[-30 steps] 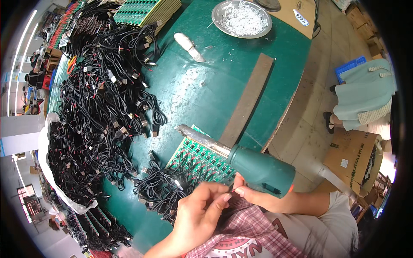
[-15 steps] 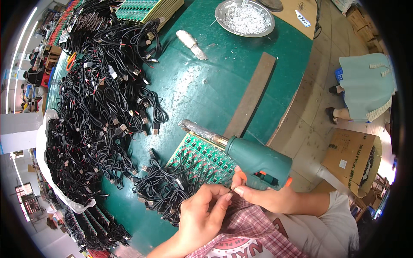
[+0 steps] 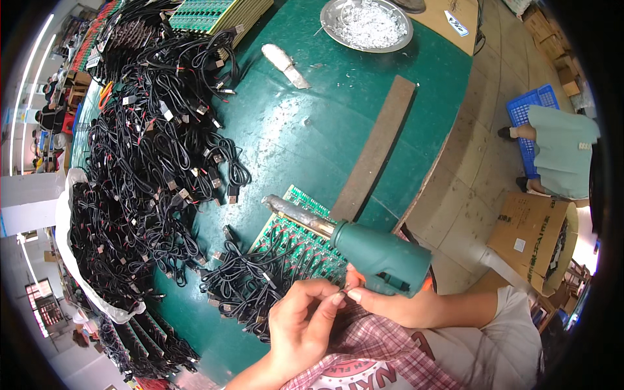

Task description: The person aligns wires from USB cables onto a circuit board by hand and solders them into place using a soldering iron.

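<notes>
My right hand (image 3: 406,305) is wrapped round the lower part of a green pistol-shaped gun (image 3: 383,255) with an orange trigger and a long metal barrel pointing left. Close beside it, my left hand (image 3: 302,322) is closed, thumb and forefinger pinched near my right thumb tip. Whatever small thing sits between those fingertips is too small to make out. Under the barrel lies a green circuit board panel (image 3: 305,240) with red and black wires along it. Bundled black cables (image 3: 240,286) rest on its left side, next to my left hand.
A large heap of black USB cables (image 3: 149,149) covers the table's left side. Farther off are a wrapped knife-like blade (image 3: 286,66), a metal bowl of clear scraps (image 3: 338,29) and stacked boards (image 3: 195,16). A flat brown bar (image 3: 376,149) lies beyond the gun. At right, a person stands near a carton (image 3: 526,237).
The gun has shifted slightly left and down with my right hand, its barrel now lying across the panel. At right, the person has moved, uncovering more of a blue crate.
</notes>
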A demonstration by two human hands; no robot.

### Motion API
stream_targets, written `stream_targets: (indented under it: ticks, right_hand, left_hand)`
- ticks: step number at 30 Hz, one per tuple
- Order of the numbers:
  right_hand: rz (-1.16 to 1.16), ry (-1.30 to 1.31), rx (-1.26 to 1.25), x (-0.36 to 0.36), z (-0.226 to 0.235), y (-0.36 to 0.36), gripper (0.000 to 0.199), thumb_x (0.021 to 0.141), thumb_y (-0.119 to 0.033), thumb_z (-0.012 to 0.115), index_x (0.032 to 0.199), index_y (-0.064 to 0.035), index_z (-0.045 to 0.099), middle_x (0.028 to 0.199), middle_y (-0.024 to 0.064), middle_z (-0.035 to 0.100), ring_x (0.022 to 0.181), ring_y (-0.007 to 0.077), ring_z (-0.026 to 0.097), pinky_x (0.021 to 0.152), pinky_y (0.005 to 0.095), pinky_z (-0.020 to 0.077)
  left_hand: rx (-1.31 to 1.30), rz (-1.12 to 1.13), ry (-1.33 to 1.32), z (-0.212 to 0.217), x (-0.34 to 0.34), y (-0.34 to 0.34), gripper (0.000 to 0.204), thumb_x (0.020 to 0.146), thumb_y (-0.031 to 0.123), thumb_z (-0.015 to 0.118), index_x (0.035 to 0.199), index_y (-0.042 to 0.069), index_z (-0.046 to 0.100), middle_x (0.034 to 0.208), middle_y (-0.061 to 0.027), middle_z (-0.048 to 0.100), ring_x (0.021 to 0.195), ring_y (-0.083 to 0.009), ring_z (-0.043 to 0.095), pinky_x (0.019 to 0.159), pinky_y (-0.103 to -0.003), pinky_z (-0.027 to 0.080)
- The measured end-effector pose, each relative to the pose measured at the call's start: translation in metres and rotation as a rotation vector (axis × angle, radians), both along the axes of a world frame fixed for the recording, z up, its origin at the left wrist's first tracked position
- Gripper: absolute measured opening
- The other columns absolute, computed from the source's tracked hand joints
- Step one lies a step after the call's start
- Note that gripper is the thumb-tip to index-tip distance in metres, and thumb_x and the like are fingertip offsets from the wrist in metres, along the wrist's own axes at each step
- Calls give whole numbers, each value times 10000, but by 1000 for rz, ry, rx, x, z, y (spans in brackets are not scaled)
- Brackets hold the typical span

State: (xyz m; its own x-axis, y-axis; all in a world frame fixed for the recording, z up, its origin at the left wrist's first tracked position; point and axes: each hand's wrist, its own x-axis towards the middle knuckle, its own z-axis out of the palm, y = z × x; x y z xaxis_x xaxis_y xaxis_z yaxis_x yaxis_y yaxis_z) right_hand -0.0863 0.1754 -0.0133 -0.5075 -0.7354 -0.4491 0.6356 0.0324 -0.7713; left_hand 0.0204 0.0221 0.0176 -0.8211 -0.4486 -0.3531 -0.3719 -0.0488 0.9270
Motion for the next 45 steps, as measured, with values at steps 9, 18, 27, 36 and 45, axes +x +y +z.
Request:
stream_targets:
  ticks: [9, 18, 27, 36, 45]
  right_hand:
    - [362, 1249, 287, -1, -28, 60, 289, 827, -162, 808, 1106, -130, 739, 1083, 45, 730, 955, 237, 694, 820, 351, 563]
    - [490, 1162, 277, -9, -8, 104, 191, 762, -56, 729, 950, -89, 737, 832, -7, 762, 729, 203, 717, 655, 332, 547]
    - [461, 1004, 219, 1, -24, 128, 506, 723, -274, 849, 1085, 28, 665, 915, 92, 713, 698, 263, 730, 572, 351, 580]
    - [484, 966, 373, -1, -13, 117, 167, 769, -35, 725, 928, -84, 739, 856, 33, 777, 753, 191, 748, 680, 310, 597]
    - [395, 937, 375, 2, -13, 115, 176, 754, -44, 741, 922, -94, 747, 851, 20, 775, 744, 185, 743, 657, 317, 593]
  left_hand:
    - [-889, -285, -204, -9, -25, -12, 119, 820, 22, 740, 868, 52, 635, 847, -78, 623, 770, -285, 553, 661, -395, 444]
    - [-1003, -323, -264, -17, -24, -8, 149, 831, 78, 746, 860, 63, 601, 821, -77, 595, 787, -307, 565, 631, -424, 460]
    - [-984, -320, -236, -17, -22, -8, 143, 823, 58, 746, 863, 56, 608, 818, -91, 583, 779, -319, 554, 636, -431, 454]
    - [-927, -301, -219, -15, -23, -10, 140, 817, 52, 746, 889, 59, 626, 831, -86, 597, 791, -315, 567, 646, -432, 462]
    - [-951, -350, -295, -11, -28, -9, 125, 825, 50, 729, 877, 52, 615, 837, -101, 604, 791, -334, 574, 660, -445, 468]
